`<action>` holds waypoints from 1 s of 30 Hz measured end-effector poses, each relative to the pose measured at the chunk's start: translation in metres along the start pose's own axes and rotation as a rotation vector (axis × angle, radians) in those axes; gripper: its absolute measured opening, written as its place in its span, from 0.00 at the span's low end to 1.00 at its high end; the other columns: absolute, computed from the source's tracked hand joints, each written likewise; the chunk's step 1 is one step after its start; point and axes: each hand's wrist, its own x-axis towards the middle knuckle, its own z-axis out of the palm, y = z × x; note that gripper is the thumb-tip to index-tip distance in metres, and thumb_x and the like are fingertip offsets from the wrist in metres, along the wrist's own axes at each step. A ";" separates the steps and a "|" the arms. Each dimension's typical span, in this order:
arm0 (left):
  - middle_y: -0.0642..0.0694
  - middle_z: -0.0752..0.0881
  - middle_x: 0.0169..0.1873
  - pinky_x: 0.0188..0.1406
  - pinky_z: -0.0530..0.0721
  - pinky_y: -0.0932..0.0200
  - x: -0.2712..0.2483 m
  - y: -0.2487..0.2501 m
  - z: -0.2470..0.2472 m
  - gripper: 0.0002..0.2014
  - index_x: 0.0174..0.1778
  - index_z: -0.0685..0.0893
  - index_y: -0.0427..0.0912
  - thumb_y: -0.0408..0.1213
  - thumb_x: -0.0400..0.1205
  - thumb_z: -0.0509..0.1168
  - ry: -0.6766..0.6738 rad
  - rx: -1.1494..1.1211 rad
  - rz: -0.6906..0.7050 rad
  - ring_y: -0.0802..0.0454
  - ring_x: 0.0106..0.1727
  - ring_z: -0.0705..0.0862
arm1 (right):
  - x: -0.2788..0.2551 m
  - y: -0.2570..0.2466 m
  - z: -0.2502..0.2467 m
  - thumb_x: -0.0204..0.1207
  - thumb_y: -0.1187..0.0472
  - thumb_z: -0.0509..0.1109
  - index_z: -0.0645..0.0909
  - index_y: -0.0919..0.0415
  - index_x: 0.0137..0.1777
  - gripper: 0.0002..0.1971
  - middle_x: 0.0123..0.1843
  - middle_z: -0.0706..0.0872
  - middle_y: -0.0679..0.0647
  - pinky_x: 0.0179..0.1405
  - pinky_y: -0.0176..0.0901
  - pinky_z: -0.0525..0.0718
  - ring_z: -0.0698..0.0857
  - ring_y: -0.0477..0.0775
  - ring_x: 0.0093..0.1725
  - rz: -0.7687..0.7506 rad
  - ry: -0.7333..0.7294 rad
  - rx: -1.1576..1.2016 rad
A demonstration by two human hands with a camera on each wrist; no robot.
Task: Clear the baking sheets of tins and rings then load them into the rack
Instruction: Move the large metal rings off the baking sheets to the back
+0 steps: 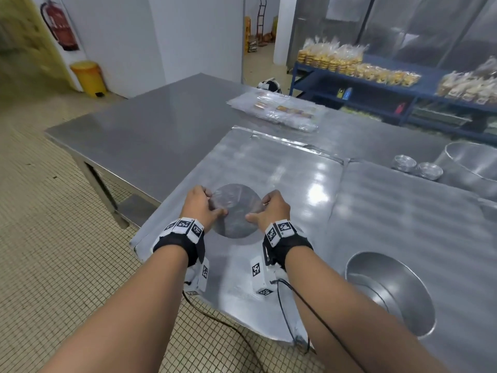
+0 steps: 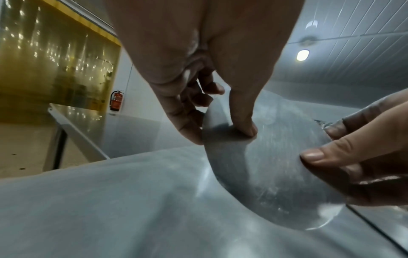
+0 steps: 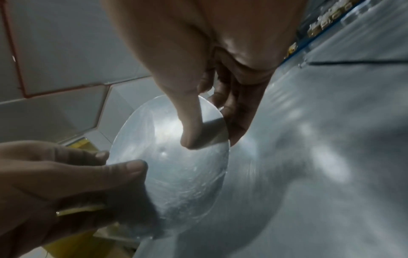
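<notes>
A flat round metal disc [image 1: 235, 211] is held between both hands just above the left baking sheet [image 1: 269, 162]. My left hand [image 1: 215, 203] pinches its left edge, thumb on top and fingers beneath. My right hand [image 1: 256, 210] pinches the right edge the same way. In the left wrist view the disc [image 2: 276, 157] stands tilted, its near edge low by the sheet, with the left hand [image 2: 220, 129] on its rim. The right wrist view shows the right hand [image 3: 212, 132] gripping the shiny disc [image 3: 176, 165]. A round tin [image 1: 390, 292] sits on the right baking sheet [image 1: 403, 211].
Two stacks of small foil tins [image 1: 416, 166] and a large metal ring [image 1: 470, 168] stand at the back right. Plastic bags [image 1: 277, 110] lie on the steel table [image 1: 148, 125] beyond the sheets. Blue shelves with bagged goods [image 1: 376, 68] stand behind.
</notes>
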 end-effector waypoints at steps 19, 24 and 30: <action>0.47 0.83 0.55 0.53 0.82 0.57 -0.060 0.209 0.092 0.36 0.65 0.80 0.47 0.38 0.61 0.87 -0.458 0.041 0.544 0.49 0.52 0.82 | -0.053 0.069 -0.234 0.60 0.66 0.87 0.88 0.52 0.50 0.20 0.40 0.84 0.52 0.43 0.58 0.92 0.89 0.58 0.43 0.099 0.316 -0.066; 0.55 0.79 0.53 0.51 0.76 0.64 -0.087 0.235 0.126 0.37 0.64 0.81 0.46 0.39 0.59 0.88 -0.561 0.109 0.602 0.55 0.53 0.79 | -0.082 0.098 -0.269 0.62 0.66 0.87 0.89 0.54 0.51 0.18 0.42 0.85 0.52 0.42 0.54 0.92 0.89 0.55 0.40 0.200 0.343 -0.102; 0.53 0.83 0.52 0.50 0.75 0.64 -0.116 0.245 0.158 0.26 0.60 0.86 0.47 0.41 0.67 0.84 -0.656 0.154 0.712 0.55 0.51 0.80 | -0.109 0.123 -0.285 0.65 0.67 0.83 0.92 0.54 0.51 0.15 0.42 0.88 0.52 0.47 0.53 0.92 0.90 0.53 0.45 0.216 0.297 -0.145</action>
